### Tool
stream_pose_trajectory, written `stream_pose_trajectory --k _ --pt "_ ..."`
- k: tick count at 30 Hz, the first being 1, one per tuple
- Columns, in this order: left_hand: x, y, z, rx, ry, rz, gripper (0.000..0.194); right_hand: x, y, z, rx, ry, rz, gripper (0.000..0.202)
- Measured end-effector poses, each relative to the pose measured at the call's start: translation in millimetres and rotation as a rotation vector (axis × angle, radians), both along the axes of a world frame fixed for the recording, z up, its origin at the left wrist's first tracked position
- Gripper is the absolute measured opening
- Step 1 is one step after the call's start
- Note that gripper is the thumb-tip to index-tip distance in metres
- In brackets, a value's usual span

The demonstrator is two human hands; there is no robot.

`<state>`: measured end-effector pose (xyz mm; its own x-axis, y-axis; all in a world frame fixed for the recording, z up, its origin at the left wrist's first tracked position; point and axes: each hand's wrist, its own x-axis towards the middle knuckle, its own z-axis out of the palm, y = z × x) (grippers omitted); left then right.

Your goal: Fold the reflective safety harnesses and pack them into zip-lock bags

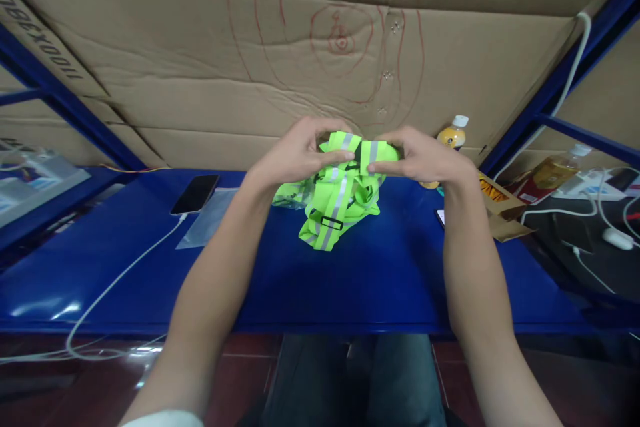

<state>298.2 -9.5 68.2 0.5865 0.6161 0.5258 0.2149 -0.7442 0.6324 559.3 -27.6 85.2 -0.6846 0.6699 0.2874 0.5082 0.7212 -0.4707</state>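
Both of my hands hold a bundle of neon yellow-green reflective straps [340, 195] with silver stripes, above the blue tabletop. My left hand [313, 150] pinches a strap end between thumb and fingers. Opposite it, my right hand [413, 157] grips another striped strap part, and the two parts almost meet in the middle. A black slide buckle [331, 223] sits on a strap hanging toward me. Left of the bundle, more green material [293, 194] seems to lie in clear plastic. The fingertips behind the straps are hidden.
A phone [196, 194] with a white cable and a clear plastic bag [207, 219] lie left on the blue table [350, 287]. An orange bottle [453, 133] and an open carton [500, 207] stand right. A cardboard wall [200, 67] rises behind.
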Motion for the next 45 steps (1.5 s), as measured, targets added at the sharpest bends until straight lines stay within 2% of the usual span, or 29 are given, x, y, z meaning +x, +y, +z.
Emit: stream_pose_trajectory --k 2,4,7,9,12,14,17,22,25,29,33,36,39,45 --pt "0.3 1.6 -2.6 -0.009 -0.001 0.026 0.041 -0.5 -4.0 1.7 0.08 0.0 -0.047 0.037" --pt "-0.7 4.2 -5.2 -0.065 0.025 0.055 0.054 -2.8 -7.9 2.5 0.196 -0.008 -0.113 0.034" --pt "-2.7 6.9 -7.4 -0.268 0.003 0.04 0.07 -10.2 -10.4 0.5 0.359 -0.006 -0.2 0.02" --pt "-3.5 5.9 -5.8 -0.411 -0.094 0.014 0.068 -17.1 -9.3 -2.7 0.425 0.012 -0.224 0.015" --pt "-5.4 2.1 0.3 -0.503 -0.222 0.021 0.05 -26.2 -5.8 -7.7 0.471 0.052 -0.225 0.02" --pt "-7.5 1.6 3.6 -0.49 -0.264 0.055 0.043 -28.8 -3.8 -9.7 0.49 0.069 -0.202 0.025" --pt "-10.7 6.4 3.6 -0.394 -0.31 0.096 0.048 -26.5 -2.5 -10.5 0.511 0.098 -0.169 0.043" --pt "-12.8 15.0 -0.7 -0.179 -0.273 0.13 0.052 -19.9 -1.9 -10.5 0.585 0.24 -0.293 0.049" --pt "-15.0 14.0 0.6 -0.08 -0.195 0.138 0.051 -19.9 -0.1 -11.2 0.496 0.224 -0.216 0.056" --pt "-18.3 9.3 5.3 -0.013 -0.042 0.088 0.046 -19.3 3.7 -12.2 0.24 0.245 -0.027 0.062" --pt "-19.6 6.2 9.4 0.016 0.048 0.025 0.049 -16.0 3.9 -11.9 0.005 0.333 0.068 0.06" --pt "-19.7 4.3 11.9 0.019 0.126 -0.022 0.049 -16.2 1.9 -11.6 -0.114 0.425 0.045 0.061" --pt "-18.1 0.8 13.9 -0.038 0.223 -0.078 0.045 -19.2 0.2 -11.5 -0.163 0.452 -0.009 0.064" --pt "-12.4 -4.4 14.5 -0.028 0.291 -0.106 0.036 -23.3 -0.6 -11.2 -0.108 0.142 -0.188 0.078"
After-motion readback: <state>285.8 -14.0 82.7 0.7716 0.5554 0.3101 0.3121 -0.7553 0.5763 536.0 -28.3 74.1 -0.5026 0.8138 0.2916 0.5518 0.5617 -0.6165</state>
